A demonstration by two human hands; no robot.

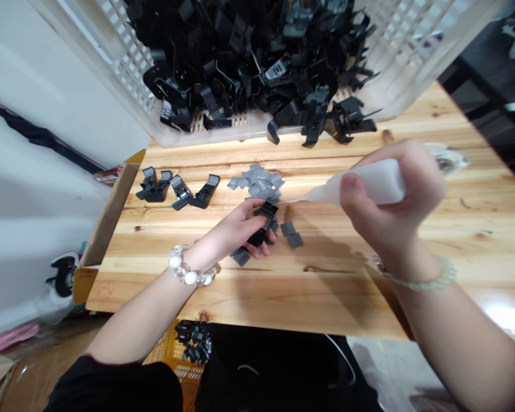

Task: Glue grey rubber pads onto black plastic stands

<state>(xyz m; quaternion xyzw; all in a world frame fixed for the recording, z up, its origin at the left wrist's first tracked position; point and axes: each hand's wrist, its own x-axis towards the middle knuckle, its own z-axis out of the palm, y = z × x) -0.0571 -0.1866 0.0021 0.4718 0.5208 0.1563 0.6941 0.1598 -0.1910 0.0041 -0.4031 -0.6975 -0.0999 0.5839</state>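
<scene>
My left hand (236,232) is closed around a black plastic clip (264,220), holding it on the wooden table (326,286). My right hand (395,197) grips a white squeeze bottle (369,183) whose thin nozzle points left at the clip. A pile of small grey square pads (257,183) lies just behind the clip, and a few loose pads (292,234) lie beside it. Several black clips (175,191) sit in a row at the table's left.
A large white perforated crate (412,51) full of black clips (261,63) stands at the table's far side. A cardboard box edge (111,212) borders the left. An orange basket (175,355) with clips sits below the front edge.
</scene>
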